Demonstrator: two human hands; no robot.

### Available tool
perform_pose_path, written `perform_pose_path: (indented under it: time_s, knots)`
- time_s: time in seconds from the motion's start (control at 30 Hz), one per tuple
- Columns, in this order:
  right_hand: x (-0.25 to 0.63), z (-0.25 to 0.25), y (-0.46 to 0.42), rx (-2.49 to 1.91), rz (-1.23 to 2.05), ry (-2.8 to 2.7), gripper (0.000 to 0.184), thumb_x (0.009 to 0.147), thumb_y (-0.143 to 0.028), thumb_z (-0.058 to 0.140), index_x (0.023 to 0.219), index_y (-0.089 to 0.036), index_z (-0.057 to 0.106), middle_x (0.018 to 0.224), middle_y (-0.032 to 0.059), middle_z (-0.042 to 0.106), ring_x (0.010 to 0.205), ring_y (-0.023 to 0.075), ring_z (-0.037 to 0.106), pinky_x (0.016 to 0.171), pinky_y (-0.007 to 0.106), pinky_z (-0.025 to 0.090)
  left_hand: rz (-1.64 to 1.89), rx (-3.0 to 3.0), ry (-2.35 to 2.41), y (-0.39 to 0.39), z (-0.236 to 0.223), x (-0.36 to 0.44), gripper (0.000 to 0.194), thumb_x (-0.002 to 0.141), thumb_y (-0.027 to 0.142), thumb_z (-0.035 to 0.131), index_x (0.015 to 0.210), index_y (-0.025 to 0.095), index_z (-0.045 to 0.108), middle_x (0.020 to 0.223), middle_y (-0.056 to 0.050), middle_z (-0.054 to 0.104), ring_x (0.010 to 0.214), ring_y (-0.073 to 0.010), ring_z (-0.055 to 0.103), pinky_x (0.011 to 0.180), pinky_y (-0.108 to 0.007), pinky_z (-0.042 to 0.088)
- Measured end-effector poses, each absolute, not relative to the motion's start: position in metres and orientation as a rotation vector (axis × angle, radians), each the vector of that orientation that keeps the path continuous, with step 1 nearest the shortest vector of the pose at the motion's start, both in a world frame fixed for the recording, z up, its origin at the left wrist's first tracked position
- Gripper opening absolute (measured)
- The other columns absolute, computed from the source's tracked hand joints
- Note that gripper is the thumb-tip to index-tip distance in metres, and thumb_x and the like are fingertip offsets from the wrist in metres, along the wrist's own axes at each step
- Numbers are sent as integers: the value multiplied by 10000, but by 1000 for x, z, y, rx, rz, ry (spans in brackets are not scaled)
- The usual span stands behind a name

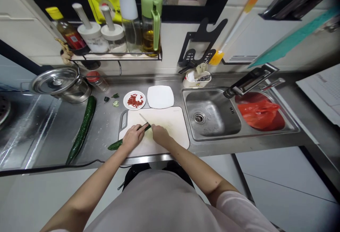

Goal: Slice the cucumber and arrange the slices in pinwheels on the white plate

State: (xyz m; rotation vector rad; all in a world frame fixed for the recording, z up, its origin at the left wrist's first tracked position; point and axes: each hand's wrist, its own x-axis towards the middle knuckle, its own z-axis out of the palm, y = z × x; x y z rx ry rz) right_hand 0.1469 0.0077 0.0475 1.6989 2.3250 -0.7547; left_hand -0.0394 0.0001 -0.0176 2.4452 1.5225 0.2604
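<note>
Head view: knife blade across the cucumber, between your two hands

Your left hand presses down on the cut cucumber, fingers close together over its far end; the palm hides its middle. Its long axis runs slantwise under that hand, from the near-left, where the tail pokes past the cutting board, to the far-right, where dark green shows at your fingertips. Your right hand is closed around the handle of the knife, just right of that end, so it is the nearer one to the cut face. The blade points away and leftward from it, crossing the cucumber's axis right beside your left fingertips. Beyond your left hand sit a plate of red pieces and a square white plate. Well left of it, a whole cucumber lies on the counter.
</note>
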Motion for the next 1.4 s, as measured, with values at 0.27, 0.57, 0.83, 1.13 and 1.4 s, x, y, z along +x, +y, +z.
perform_pose_path:
  time_s: [0.27, 0.57, 0.83, 1.13, 1.4]
  knots:
    - [164, 55, -9, 1676, -790, 2192, 322, 890, -78, 394, 1195, -112, 491, 957, 162, 670, 967, 244, 657, 788, 333, 507, 235, 2452, 1521, 0, -17, -39, 468, 940, 275, 409, 1405, 310, 449, 1034, -59, 578, 936, -196, 516, 854, -332, 445]
    - [161, 53, -7, 1665, -788, 2201, 347, 887, -67, 368, 1209, -102, 492, 979, 173, 671, 985, 252, 655, 791, 332, 507, 233, 2409, 1517, 0, -14, -38, 476, 936, 275, 410, 1409, 308, 444, 1016, -62, 573, 944, -201, 510, 858, -337, 441]
    - [158, 43, -2, 1689, -805, 2264, 331, 880, -62, 376, 1179, -98, 514, 980, 162, 671, 938, 244, 656, 773, 322, 505, 219, 2412, 1532, 0, -14, -38, 465, 945, 283, 398, 1406, 307, 452, 1033, -63, 577, 950, -201, 511, 867, -335, 438]
    - [154, 35, 2, 1671, -816, 2283, 339, 878, -65, 360, 1175, -100, 518, 978, 162, 666, 959, 228, 642, 802, 308, 491, 244, 2418, 1522, 0, -16, -39, 467, 934, 277, 414, 1397, 310, 462, 1047, -63, 578, 956, -198, 515, 878, -335, 439]
    - [146, 32, 8, 1699, -780, 2298, 350, 911, -94, 363, 1241, -128, 478, 988, 136, 667, 987, 213, 643, 823, 290, 480, 237, 2425, 1553, -2, -15, -37, 464, 935, 287, 410, 1395, 312, 466, 1054, -63, 579, 949, -198, 513, 886, -339, 436]
